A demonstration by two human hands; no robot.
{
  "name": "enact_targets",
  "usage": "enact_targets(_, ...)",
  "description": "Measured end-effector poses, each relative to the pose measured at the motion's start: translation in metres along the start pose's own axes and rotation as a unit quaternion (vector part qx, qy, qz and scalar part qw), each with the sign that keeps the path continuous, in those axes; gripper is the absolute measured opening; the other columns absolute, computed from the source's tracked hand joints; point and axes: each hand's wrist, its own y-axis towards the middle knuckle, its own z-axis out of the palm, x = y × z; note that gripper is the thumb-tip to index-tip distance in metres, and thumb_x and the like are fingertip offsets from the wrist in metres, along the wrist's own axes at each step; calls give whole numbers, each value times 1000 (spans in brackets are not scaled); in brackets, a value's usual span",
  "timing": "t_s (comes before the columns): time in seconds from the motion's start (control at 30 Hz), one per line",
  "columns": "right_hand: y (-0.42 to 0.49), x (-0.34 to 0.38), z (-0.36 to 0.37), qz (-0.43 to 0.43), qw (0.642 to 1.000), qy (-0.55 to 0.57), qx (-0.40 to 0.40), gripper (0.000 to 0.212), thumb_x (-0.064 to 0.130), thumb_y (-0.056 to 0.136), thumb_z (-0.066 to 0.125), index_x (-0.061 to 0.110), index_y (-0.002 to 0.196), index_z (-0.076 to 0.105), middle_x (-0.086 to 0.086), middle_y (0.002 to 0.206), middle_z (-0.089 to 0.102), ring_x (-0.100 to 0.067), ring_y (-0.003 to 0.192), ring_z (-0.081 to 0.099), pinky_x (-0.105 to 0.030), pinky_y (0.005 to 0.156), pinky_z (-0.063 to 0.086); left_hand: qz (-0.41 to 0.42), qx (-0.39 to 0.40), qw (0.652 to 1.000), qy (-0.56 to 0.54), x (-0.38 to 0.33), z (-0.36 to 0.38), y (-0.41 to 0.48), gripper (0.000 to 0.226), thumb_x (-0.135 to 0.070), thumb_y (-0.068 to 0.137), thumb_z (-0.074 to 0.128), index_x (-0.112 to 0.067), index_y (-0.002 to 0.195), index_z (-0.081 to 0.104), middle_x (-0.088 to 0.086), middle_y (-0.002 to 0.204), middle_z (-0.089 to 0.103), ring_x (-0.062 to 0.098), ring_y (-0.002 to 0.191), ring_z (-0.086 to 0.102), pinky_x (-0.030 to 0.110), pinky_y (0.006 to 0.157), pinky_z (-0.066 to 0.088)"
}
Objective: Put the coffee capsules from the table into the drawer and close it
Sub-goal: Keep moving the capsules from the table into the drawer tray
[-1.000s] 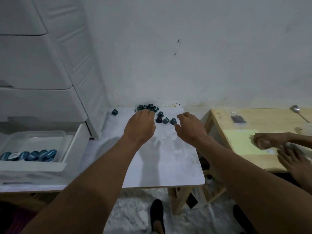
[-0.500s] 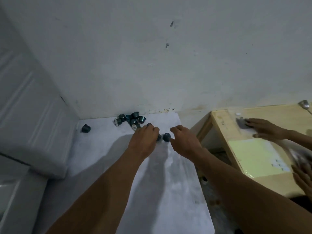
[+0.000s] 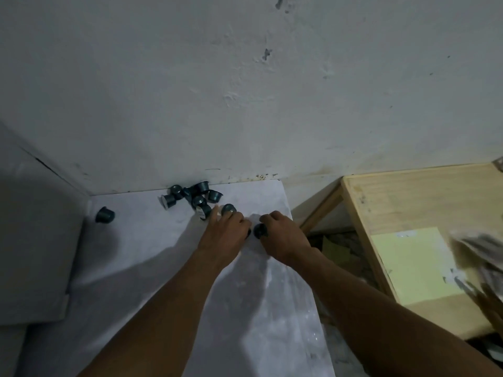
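Several dark teal coffee capsules [image 3: 190,197] lie in a cluster at the back of the white table [image 3: 152,257], against the wall. One capsule [image 3: 104,214] sits alone at the far left by the cabinet. My left hand [image 3: 223,235] rests palm down just in front of the cluster, its fingertips touching a capsule [image 3: 228,208]. My right hand [image 3: 283,238] is curled around another capsule [image 3: 260,230] at its thumb side. The drawer is out of view.
A white drawer cabinet [image 3: 35,240] stands at the left edge of the table. To the right is a wooden table [image 3: 408,202] with a yellow sheet [image 3: 411,265]; another person's blurred hand [image 3: 487,292] moves over it.
The camera has tilted up and moved closer, so the open drawer has left view. My right hand has closed on a capsule; my left hand has slid toward the cluster.
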Motion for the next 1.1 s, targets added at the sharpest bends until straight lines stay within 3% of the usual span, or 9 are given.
enact_targets(0.13,6,-1,9,-5,1000,15,1,29,17,95,49,10,122,52,-12,116,57,-28,99,57,-31,86,46,15,-2,1000,0,5,3,3,30,-4,86,52,-18,111,60,4,115,61,24,112,52,43,108,25)
enact_targets(0.3,14,-3,14,1,999,34,-3,18,17,93,50,8,107,57,-13,105,58,-30,90,57,-30,75,42,15,-28,999,-12,8,4,7,17,-9,75,66,-16,90,63,5,92,65,26,91,59,39,79,44)
enact_targets(0.43,15,-5,15,3,999,39,-6,20,15,93,47,5,108,56,-15,104,57,-34,91,57,-31,72,39,14,-53,998,8,8,6,8,20,-15,61,76,-16,70,58,3,67,63,25,69,59,36,59,45)
enact_targets(0.57,14,-5,17,2,999,50,-11,21,16,93,48,7,110,56,-14,106,59,-32,90,57,-37,79,47,16,-72,997,-6,9,11,7,24,-21,60,72,-16,76,54,5,72,60,25,66,57,35,58,44)
enact_targets(0.77,12,-4,16,6,998,53,-14,23,13,92,48,7,113,54,-15,108,58,-34,93,57,-36,79,46,17,-73,995,-60,13,11,1,26,-18,65,66,-11,85,52,12,87,55,26,64,55,33,52,49)
enact_targets(1.1,-6,-4,17,13,999,38,-2,25,15,93,49,10,117,52,-11,111,58,-30,93,57,-33,77,46,29,-115,987,-109,13,10,-13,30,-16,68,74,-11,97,65,8,90,60,23,76,56,33,62,51)
